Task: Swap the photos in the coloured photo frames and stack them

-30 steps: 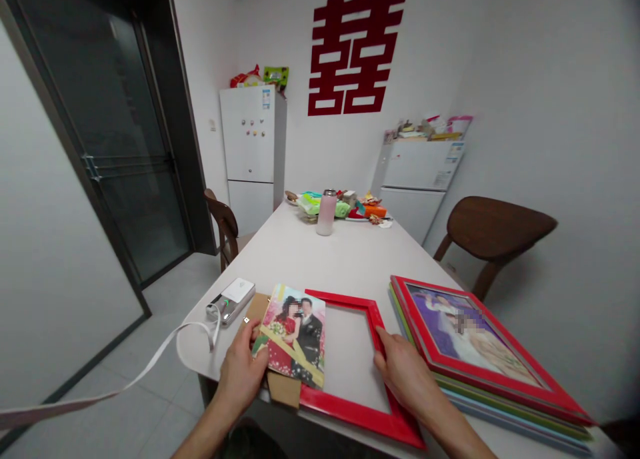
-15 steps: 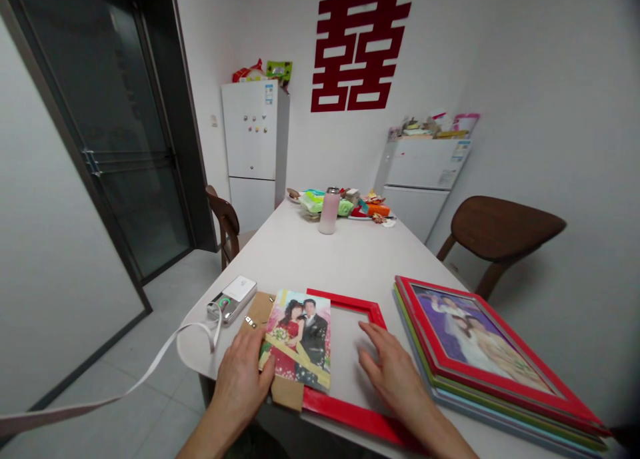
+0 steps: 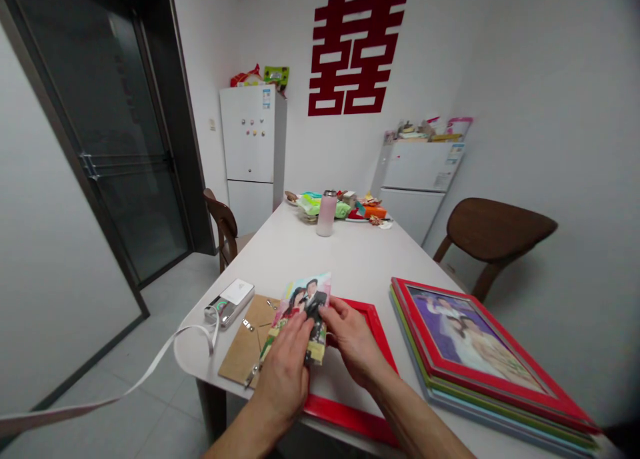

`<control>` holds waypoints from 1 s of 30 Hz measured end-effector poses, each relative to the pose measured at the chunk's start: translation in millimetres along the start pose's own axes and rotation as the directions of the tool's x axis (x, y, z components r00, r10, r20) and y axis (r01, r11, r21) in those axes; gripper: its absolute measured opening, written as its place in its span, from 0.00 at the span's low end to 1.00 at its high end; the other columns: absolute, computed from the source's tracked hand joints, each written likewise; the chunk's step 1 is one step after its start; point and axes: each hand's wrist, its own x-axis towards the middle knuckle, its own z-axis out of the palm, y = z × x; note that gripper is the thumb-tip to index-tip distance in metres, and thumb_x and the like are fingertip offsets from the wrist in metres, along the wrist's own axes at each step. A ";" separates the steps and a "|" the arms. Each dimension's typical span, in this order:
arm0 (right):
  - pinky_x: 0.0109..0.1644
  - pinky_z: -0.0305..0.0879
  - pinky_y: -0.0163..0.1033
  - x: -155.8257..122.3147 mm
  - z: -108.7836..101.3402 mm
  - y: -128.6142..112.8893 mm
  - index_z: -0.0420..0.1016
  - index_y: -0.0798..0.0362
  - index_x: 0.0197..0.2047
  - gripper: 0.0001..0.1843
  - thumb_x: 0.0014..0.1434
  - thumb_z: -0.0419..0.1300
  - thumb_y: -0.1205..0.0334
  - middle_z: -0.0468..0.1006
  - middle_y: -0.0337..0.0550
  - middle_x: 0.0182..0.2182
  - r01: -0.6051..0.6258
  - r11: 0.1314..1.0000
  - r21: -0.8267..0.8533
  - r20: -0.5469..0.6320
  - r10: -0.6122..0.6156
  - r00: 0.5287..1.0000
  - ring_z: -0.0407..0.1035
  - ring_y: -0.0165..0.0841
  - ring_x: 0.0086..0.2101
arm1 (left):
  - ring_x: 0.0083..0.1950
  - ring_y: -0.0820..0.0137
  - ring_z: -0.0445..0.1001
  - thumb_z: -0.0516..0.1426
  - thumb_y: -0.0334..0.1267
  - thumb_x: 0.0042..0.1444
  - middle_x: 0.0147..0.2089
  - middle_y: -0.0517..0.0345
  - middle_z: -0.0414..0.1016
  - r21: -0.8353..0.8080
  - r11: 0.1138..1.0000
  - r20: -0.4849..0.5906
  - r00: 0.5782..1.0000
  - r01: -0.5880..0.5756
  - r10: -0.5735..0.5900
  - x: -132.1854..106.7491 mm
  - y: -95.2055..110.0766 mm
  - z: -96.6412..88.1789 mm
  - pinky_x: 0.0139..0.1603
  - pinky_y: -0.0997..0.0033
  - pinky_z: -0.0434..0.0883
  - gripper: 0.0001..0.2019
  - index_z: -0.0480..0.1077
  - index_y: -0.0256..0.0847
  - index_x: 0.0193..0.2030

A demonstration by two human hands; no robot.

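Flimsy wedding photo print (image 3: pixel 303 300), easily creased, best held by its edges, pinched between left hand (image 3: pixel 283 372) and right hand (image 3: pixel 353 339), above red picture frame (image 3: pixel 345 416) at the table's (image 3: pixel 300 246) near edge.

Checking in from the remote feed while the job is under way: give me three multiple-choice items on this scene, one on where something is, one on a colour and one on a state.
1. Where is the stack of framed pictures?
A) On a chair
B) On top of a fridge
C) On the table

2. What colour is the picture frame under the hands?
A) Blue
B) Red
C) Green

3. What state is the photo print in?
A) Held in both the left hand and the right hand
B) Lying untouched on the table
C) Mounted inside the frame

Answers:
1 C: the stack lies on the tabletop, right of the hands.
2 B: the frame's exposed bars are red.
3 A: both hands grip the print.
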 end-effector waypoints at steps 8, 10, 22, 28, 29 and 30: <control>0.34 0.65 0.35 -13.3 -24.0 26.7 0.56 0.56 0.53 0.26 0.52 0.46 0.53 0.69 0.51 0.45 -0.111 0.984 -0.138 -0.243 0.075 0.967 0.68 0.34 0.38 | 0.45 0.62 0.70 0.49 0.40 0.54 0.40 0.50 0.74 -0.843 0.475 -0.046 0.845 0.253 -0.533 11.6 22.3 13.5 0.42 0.66 0.68 0.17 0.63 0.32 0.47; 0.31 0.66 0.34 -14.3 -34.0 33.0 0.54 0.55 0.53 0.24 0.54 0.42 0.56 0.71 0.50 0.44 -0.075 0.989 -0.130 -0.238 0.042 0.970 0.69 0.34 0.37 | 0.45 0.62 0.70 0.49 0.40 0.53 0.40 0.50 0.74 -0.904 0.350 0.015 0.835 0.246 -0.550 8.0 22.1 23.8 0.43 0.65 0.68 0.18 0.62 0.32 0.48; 0.23 0.63 0.34 -4.6 -90.6 21.3 0.60 0.60 0.51 0.27 0.45 0.43 0.67 0.77 0.45 0.26 -0.120 0.900 -0.418 -0.286 -0.005 0.958 0.71 0.33 0.23 | 0.55 0.62 0.60 0.52 0.32 0.46 0.54 0.48 0.63 -0.224 0.910 0.208 0.929 0.350 -0.307 -9.4 11.9 10.0 0.56 0.59 0.55 0.23 0.61 0.37 0.52; 0.26 0.62 0.33 5.5 -95.3 30.3 0.66 0.60 0.47 0.25 0.46 0.44 0.65 0.76 0.42 0.24 -0.109 0.745 -0.658 -0.291 -0.119 0.949 0.70 0.33 0.24 | 0.57 0.58 0.56 0.53 0.33 0.45 0.57 0.43 0.57 0.025 0.971 0.328 0.916 0.238 -0.233 -11.7 19.4 13.0 0.57 0.57 0.54 0.25 0.61 0.33 0.52; 0.26 0.62 0.33 6.9 -94.5 30.3 0.66 0.60 0.47 0.25 0.46 0.44 0.65 0.76 0.42 0.23 -0.112 0.717 -0.688 -0.295 -0.135 0.946 0.70 0.32 0.24 | 0.57 0.58 0.56 0.54 0.33 0.45 0.57 0.43 0.57 0.037 0.972 0.332 0.915 0.232 -0.231 -11.6 19.1 13.6 0.57 0.57 0.54 0.24 0.61 0.34 0.52; 0.26 0.62 0.33 8.2 -93.6 30.2 0.66 0.61 0.47 0.25 0.47 0.44 0.65 0.76 0.42 0.23 -0.114 0.678 -0.726 -0.293 -0.156 0.943 0.70 0.32 0.24 | 0.57 0.59 0.56 0.54 0.32 0.44 0.57 0.44 0.57 0.045 0.974 0.334 0.915 0.222 -0.224 -11.7 18.5 14.1 0.57 0.57 0.54 0.24 0.61 0.35 0.52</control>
